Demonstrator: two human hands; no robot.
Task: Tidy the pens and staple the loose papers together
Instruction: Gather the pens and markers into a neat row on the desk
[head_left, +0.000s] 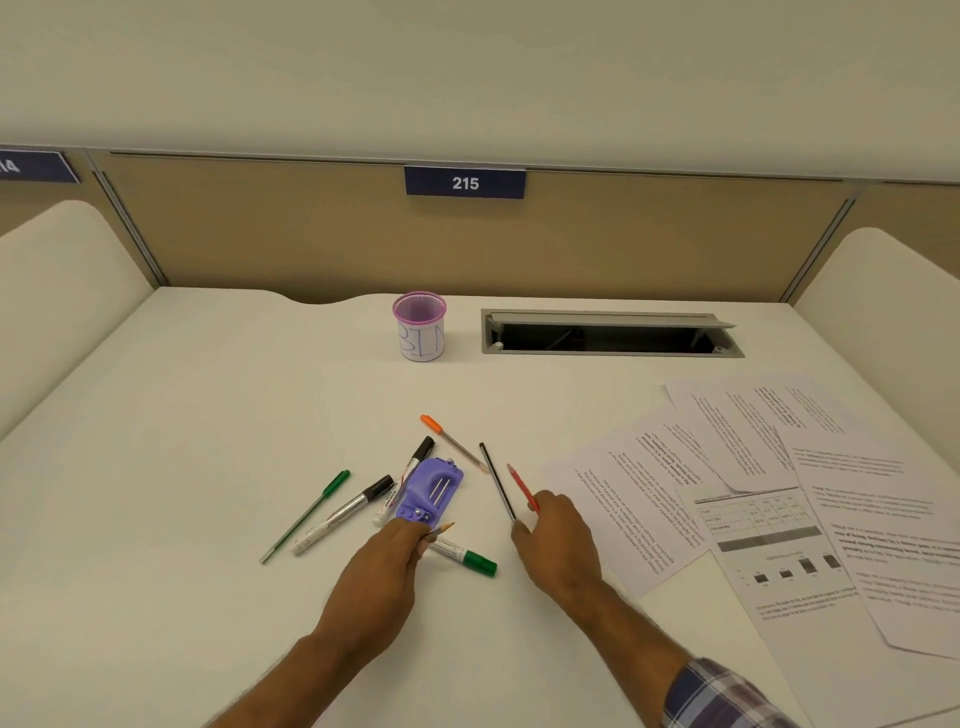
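While the left hand (400, 545) pinches one pencil (441, 530), the right hand (550, 525) apparently grips two pens (522, 488).

Sign (36, 166) cut by left edge — papers' (779, 499) print unreadable

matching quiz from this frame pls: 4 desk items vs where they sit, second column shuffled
Items:
1. pink mesh cup
2. loose papers
3. purple stapler
4. green-capped marker

Places:
A. spread over the right side of the desk
B. lying just right of the left hand
C. upright at the back, left of the cable hatch
D. among the pens in the middle, just beyond the left hand

Pairs: 1-C, 2-A, 3-D, 4-B
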